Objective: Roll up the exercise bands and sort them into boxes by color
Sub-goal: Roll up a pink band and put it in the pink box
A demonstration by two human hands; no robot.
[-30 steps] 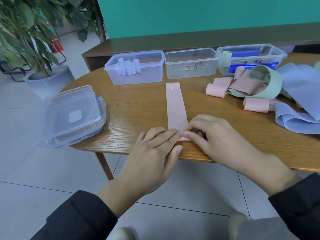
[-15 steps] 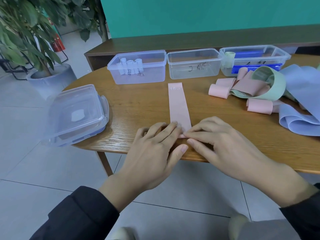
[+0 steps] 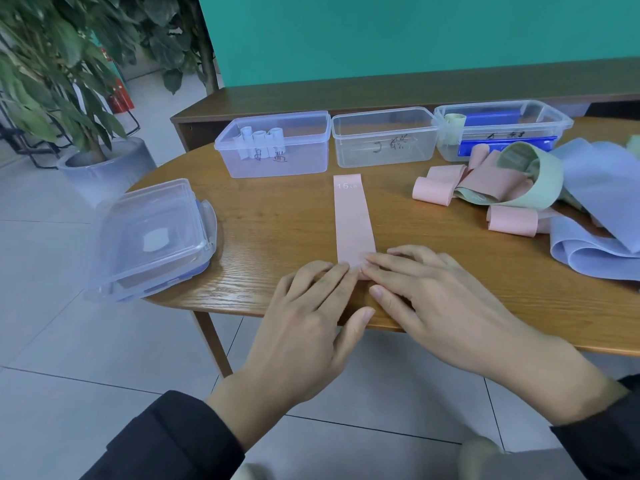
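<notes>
Pink exercise band point(image 3: 352, 216) flat on wooden table point(image 3: 277, 230), running near to far.
Left hand point(image 3: 304, 327) and right hand point(image 3: 436, 306): straight fingertips press its near end; nothing gripped.

Grained glossy wooden table point(image 3: 277, 223), clear plastic boxes point(image 3: 384, 142), matt pink band point(image 3: 353, 220)

You have one view only, a wide-angle camera on your head, looking forward and down from above the near edge of the oval wooden table point(image 3: 263, 237). It sits close over your left hand point(image 3: 311, 317) and right hand point(image 3: 426, 299), which fill the lower middle, with your dark sleeves at the bottom corners. Facing the teal wall point(image 3: 415, 36), it takes in the row of clear plastic boxes point(image 3: 384, 142) further back. Straight lines bow towards the edges.
</notes>
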